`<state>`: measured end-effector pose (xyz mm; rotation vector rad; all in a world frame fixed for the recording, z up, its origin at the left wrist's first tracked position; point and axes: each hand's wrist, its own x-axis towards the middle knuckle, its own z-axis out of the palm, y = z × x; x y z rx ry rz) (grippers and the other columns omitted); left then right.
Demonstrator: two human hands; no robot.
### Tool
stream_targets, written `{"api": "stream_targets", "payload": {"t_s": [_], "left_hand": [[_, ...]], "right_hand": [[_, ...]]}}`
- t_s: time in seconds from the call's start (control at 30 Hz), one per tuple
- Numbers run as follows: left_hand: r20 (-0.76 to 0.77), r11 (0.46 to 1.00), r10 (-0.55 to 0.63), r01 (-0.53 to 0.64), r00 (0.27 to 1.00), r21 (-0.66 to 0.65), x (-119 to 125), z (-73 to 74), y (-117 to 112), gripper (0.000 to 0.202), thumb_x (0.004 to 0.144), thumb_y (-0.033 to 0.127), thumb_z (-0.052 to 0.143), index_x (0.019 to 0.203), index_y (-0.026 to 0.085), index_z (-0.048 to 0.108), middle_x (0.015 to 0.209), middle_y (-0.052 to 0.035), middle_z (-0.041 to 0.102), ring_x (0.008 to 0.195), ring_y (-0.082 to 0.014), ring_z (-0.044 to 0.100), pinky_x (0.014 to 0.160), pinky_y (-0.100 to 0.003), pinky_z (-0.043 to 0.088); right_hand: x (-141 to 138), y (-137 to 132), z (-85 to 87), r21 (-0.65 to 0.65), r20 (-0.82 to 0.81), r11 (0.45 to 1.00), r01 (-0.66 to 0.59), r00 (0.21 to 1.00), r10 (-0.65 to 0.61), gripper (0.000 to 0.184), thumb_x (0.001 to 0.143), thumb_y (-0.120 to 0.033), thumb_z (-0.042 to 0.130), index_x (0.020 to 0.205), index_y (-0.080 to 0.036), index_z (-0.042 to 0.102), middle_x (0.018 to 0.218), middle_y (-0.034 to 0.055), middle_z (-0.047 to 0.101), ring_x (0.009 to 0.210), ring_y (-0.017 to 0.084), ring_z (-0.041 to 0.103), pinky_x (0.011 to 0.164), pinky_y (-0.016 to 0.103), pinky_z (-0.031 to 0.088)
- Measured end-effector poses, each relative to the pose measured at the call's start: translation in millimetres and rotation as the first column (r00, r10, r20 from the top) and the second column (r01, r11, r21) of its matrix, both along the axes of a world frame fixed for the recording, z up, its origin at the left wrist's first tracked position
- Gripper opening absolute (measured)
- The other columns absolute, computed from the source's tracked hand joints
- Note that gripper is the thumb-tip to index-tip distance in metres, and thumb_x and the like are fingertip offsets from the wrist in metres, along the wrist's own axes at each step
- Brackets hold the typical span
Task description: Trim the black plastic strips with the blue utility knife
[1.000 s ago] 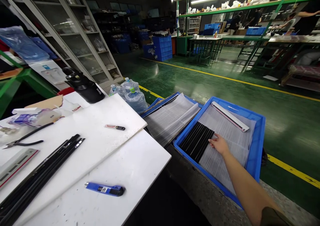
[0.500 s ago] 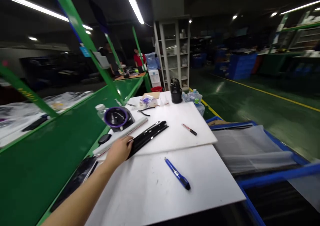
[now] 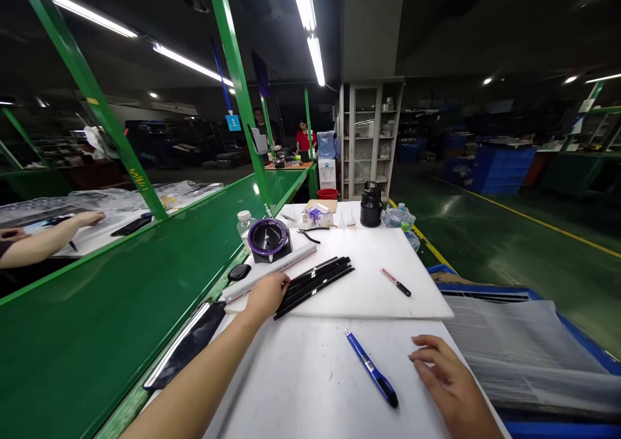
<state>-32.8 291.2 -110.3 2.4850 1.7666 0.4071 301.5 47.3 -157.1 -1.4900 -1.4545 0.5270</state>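
L hand [image 3: 266,295] fingers curled on bundle of long black plastic strips [image 3: 315,284]; R hand [image 3: 449,381] loosely open, empty, resting on white tabletop [image 3: 301,374] nr blue utility knife [image 3: 372,368]; dim factory hall.

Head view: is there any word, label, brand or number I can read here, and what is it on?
None can be read for certain.
Yellow marking on the green post: too blurred.
Label on the blue utility knife near the right hand: too small.
Blue hanging sign: too small.
Print on the black jug: unreadable.
Black strips under the left hand: no text visible.
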Motion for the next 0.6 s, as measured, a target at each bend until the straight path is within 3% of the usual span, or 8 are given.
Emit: {"api": "stream_targets", "payload": {"t_s": [0.17, 0.33, 0.4, 0.43, 0.53, 0.6], "left_hand": [[0.019, 0.997, -0.048, 0.047, 0.999, 0.059, -3.1, 2.0, -11.2, 0.022, 0.093, 0.025, 0.046, 0.095, 0.016, 0.067, 0.103, -0.009, 0.068, 0.095, -0.0211, 0.062, 0.088, -0.039, 0.047], [0.118, 0.994, -0.041, 0.028, 0.992, 0.106, -23.3, 25.6, -37.8, 0.03, 0.091, 0.026, 0.042, 0.098, 0.019, 0.07, 0.113, -0.0097, 0.068, 0.102, -0.0268, 0.062, 0.092, -0.038, 0.046], [0.181, 0.995, -0.011, -0.008, 0.983, 0.104, -33.7, 36.2, -65.9, 0.033, 0.091, 0.034, 0.042, 0.097, 0.019, 0.07, 0.105, -0.008, 0.071, 0.096, -0.0259, 0.065, 0.088, -0.036, 0.05], [0.21, 0.996, 0.008, -0.026, 0.978, 0.086, -37.6, 39.1, -83.9, 0.035, 0.091, 0.04, 0.042, 0.093, 0.02, 0.071, 0.097, -0.0065, 0.073, 0.086, -0.0244, 0.067, 0.079, -0.033, 0.053], [0.454, 0.991, 0.072, -0.014, 0.888, -0.131, -43.0, 33.3, -146.6, 0.036, 0.088, 0.048, 0.049, 0.084, 0.022, 0.074, 0.083, -0.0031, 0.075, 0.072, -0.0221, 0.07, 0.064, -0.028, 0.058], [0.505, 0.999, -0.048, 0.035, 0.862, 0.035, -44.5, 19.7, -186.8, 0.025, 0.081, 0.047, 0.061, 0.081, 0.028, 0.076, 0.091, -0.0011, 0.075, 0.082, -0.0225, 0.071, 0.074, -0.027, 0.059]], "right_hand": [[-14.4, 13.5, -1.8, -0.136, -0.007, 0.989, -0.059, 0.998, 0.059, 0.028, 0.092, -0.044, 0.051, 0.095, -0.021, 0.067, 0.099, 0.0064, 0.063, 0.085, 0.023, 0.06, 0.076, 0.031, 0.048], [0.2, 3.6, -6.5, -0.104, -0.101, 0.992, -0.065, 0.993, 0.054, 0.032, 0.091, -0.049, 0.054, 0.095, -0.021, 0.069, 0.098, 0.0069, 0.063, 0.093, 0.026, 0.058, 0.079, 0.031, 0.048], [-1.8, 0.9, -4.9, -0.103, -0.164, 0.995, -0.013, 0.986, -0.004, 0.035, 0.089, -0.051, 0.058, 0.096, -0.02, 0.07, 0.096, 0.008, 0.063, 0.094, 0.027, 0.058, 0.077, 0.031, 0.049], [-7.1, 0.0, -1.8, -0.113, -0.219, 0.994, 0.005, 0.975, -0.03, 0.037, 0.088, -0.053, 0.059, 0.097, -0.019, 0.07, 0.09, 0.0079, 0.063, 0.088, 0.027, 0.059, 0.073, 0.031, 0.049], [-40.1, -0.8, 19.9, -0.101, -0.487, 0.992, -0.07, 0.873, 0.012, 0.044, 0.091, -0.054, 0.058, 0.116, -0.018, 0.066, 0.067, 0.0016, 0.054, 0.058, 0.018, 0.054, 0.055, 0.027, 0.046], [-69.0, 1.0, 41.7, 0.03, -0.662, 0.979, -0.201, 0.729, 0.171, 0.047, 0.092, -0.05, 0.061, 0.129, -0.021, 0.057, 0.073, 0.0002, 0.053, 0.054, 0.014, 0.05, 0.052, 0.025, 0.043]]}}
